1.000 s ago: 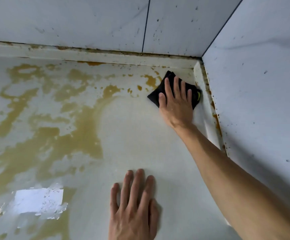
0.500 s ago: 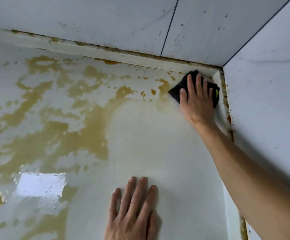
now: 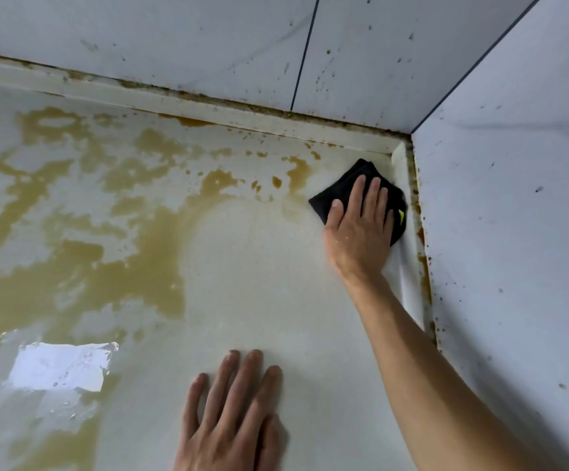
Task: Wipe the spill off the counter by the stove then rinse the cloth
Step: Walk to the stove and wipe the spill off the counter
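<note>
A folded black cloth (image 3: 339, 190) lies flat on the pale counter (image 3: 276, 300) near the back right corner. My right hand (image 3: 359, 229) presses down on the cloth with fingers spread over it. A wide yellow-brown spill (image 3: 116, 260) covers the left and middle of the counter, with small drops (image 3: 276, 181) just left of the cloth. The strip from the cloth toward me looks wiped. My left hand (image 3: 232, 416) rests palm down on the counter at the near edge, fingers apart, holding nothing.
White tiled walls meet at the corner: a back wall (image 3: 208, 45) and a right wall (image 3: 514, 232), both speckled with dark spots. A raised, stained ledge (image 3: 208, 110) runs along the back and the right side. Glare (image 3: 62, 365) shines on the wet counter.
My right hand has slid the cloth back from the corner, a little toward me along the right ledge. My left hand has stayed put.
</note>
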Action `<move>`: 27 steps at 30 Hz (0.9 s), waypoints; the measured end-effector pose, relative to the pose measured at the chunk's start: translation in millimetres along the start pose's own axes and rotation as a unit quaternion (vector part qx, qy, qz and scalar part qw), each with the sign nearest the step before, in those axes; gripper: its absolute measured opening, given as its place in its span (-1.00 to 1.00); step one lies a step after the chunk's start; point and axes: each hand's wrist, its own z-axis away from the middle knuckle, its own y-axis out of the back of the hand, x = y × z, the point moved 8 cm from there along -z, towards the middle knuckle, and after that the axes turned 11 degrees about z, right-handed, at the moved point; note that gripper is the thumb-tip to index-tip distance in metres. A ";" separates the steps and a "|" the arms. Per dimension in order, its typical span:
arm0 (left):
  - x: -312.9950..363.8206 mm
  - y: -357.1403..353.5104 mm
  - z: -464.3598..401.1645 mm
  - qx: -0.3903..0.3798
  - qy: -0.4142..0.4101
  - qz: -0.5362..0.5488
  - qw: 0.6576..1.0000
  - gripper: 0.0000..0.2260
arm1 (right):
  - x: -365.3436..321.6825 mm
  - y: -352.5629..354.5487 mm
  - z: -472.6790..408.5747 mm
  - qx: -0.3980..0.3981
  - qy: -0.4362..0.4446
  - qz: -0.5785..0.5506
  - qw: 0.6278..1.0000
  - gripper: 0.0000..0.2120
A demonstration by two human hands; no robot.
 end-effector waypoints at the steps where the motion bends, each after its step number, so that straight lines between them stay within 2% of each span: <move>1: -0.9 -0.9 0.3 0.002 0.000 0.000 1.000 -0.43 | -2.1 1.9 -9.9 0.001 0.001 -0.005 1.000 -0.39; 6: 2.2 6.6 -2.8 0.008 -0.009 0.000 1.000 -0.46 | -11.0 9.2 -51.7 -0.009 0.002 -0.030 1.000 -0.38; 10: 5.5 8.2 -4.5 -0.006 -0.011 0.004 1.000 -0.50 | -0.8 7.2 -16.3 -0.019 0.022 -0.037 0.999 -0.35; 14: 3.4 4.4 -3.3 0.007 -0.008 0.003 1.000 -0.47 | 10.7 8.1 17.5 0.004 0.014 -0.048 0.999 -0.33; 20: -1.0 -4.5 2.0 -0.002 -0.012 0.000 1.000 -0.39 | -8.0 21.9 -50.3 0.005 0.061 -0.075 0.995 -0.36; 24: 1.0 -3.5 -0.4 -0.010 -0.015 -0.004 1.000 -0.43 | -20.5 10.9 -48.2 0.006 0.043 -0.016 0.999 -0.34; 27: 3.4 -0.3 -1.7 -0.008 -0.014 -0.003 1.000 -0.46 | -56.6 6.2 -29.3 -0.004 0.129 0.013 0.992 -0.34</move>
